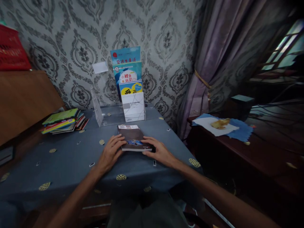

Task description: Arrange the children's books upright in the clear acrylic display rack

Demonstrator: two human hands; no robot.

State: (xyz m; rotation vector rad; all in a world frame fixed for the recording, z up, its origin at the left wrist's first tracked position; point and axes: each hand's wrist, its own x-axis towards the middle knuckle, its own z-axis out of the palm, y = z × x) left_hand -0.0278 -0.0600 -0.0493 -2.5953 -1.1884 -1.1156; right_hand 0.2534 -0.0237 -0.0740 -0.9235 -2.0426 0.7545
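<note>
A thick dark book (pixel 133 135) with a blue picture and a white label strip along its far edge lies flat on the table. My left hand (pixel 112 150) holds its left side, fingertips on the cover's edge. From the right, my right hand (pixel 158 150) grips the same book, with fingers over the cover and the thumb at the near edge. Just behind stands a clear acrylic rack (pixel 111 119). Its right part holds several upright booklets, a white one (pixel 133 107) in front and a blue-green one (pixel 128 74) further back.
A stack of thin colourful books (pixel 63 120) lies at the table's left. The patterned blue tablecloth (pixel 78 158) hangs over the near edge. To the right, a dark red surface (pixel 268 152) bears a blue cloth (pixel 244 129). A purple curtain (pixel 201 72) hangs behind the table's right side.
</note>
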